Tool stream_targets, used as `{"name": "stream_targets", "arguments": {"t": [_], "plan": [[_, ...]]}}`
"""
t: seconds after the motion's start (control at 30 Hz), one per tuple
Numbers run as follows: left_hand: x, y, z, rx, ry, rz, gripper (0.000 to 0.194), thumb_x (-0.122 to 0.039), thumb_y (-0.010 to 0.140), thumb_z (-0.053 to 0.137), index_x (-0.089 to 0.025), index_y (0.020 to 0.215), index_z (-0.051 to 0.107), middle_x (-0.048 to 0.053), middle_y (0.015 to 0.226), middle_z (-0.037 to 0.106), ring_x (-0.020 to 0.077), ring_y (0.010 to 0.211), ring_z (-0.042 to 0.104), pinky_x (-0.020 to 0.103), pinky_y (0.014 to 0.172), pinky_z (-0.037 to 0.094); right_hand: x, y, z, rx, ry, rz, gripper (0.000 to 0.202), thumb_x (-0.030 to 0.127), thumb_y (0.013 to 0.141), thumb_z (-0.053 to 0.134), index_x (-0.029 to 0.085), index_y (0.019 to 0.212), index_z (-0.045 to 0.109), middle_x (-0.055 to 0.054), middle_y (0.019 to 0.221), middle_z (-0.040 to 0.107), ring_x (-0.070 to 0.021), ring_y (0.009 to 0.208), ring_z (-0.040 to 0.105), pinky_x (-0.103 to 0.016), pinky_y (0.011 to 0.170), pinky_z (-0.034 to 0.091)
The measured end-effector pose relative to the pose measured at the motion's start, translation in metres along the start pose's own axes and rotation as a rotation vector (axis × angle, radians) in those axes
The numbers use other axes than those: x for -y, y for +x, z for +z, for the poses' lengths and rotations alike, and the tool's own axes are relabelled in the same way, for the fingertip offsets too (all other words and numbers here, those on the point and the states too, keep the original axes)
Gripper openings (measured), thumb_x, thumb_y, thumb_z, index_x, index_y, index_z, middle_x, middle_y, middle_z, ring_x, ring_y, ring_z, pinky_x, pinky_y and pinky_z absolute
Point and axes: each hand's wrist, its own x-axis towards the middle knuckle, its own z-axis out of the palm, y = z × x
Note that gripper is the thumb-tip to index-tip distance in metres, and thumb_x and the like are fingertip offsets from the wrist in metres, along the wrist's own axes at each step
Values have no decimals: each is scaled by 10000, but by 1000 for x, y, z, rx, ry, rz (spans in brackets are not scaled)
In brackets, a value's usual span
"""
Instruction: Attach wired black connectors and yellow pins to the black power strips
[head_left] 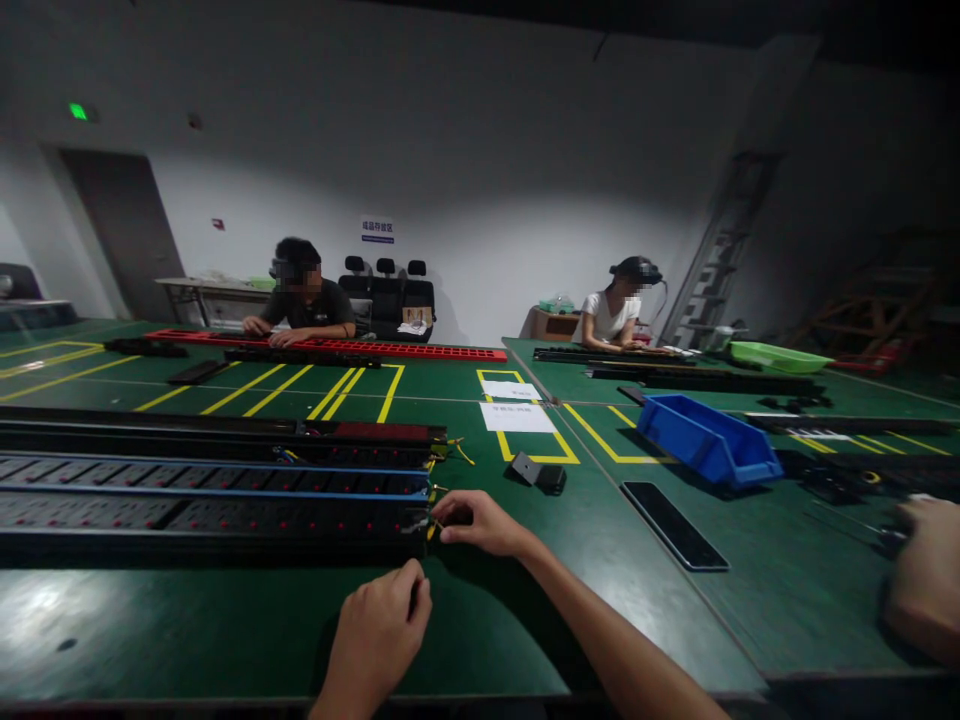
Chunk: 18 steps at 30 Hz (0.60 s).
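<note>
Long black power strips (285,516) with blue edging and small red dots lie side by side from the left edge to the middle. My right hand (476,522) is at their right end, thumb and fingertips brought together at a short yellow wire (433,530); what lies between the fingertips is too small to tell. Just below that end, my left hand (386,622) rests near the table's front with its fingers curled; whether anything is inside them is hidden. Another yellow wire (463,448) sticks out of the strip behind.
Black blocks (536,470), white papers (516,416), a phone (675,525) and a blue bin (707,440) are on the green table (570,570). Two people work across it beside a red rail (420,351). Another person's hand (930,570) is at the right edge.
</note>
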Motion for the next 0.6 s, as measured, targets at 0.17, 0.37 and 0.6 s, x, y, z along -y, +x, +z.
{"name": "stream_targets", "arguments": {"t": [0.17,0.37,0.6], "plan": [[0,1,-2,13,2,-1,233,-282,1031,410,-247,911,606,-7,815,735,191,768,712,283,620,341,9,-5,4,-60,-190,-54,276,271,830,781,220,1100,762,-42,1030,750,-204,937,671,-330,857,508],[0,1,-1,13,-1,0,230,-283,1029,417,-244,898,602,-9,804,728,193,758,708,289,622,341,15,-3,6,-53,-272,-86,180,207,881,687,231,1027,790,-33,999,770,-194,912,683,-302,829,502],[1,1,0,-1,3,2,229,-287,1027,426,-241,900,611,-5,794,724,183,741,700,284,620,335,26,-2,12,-60,-339,-143,242,174,835,649,237,1010,805,-30,989,782,-199,928,700,-305,861,517]]}}
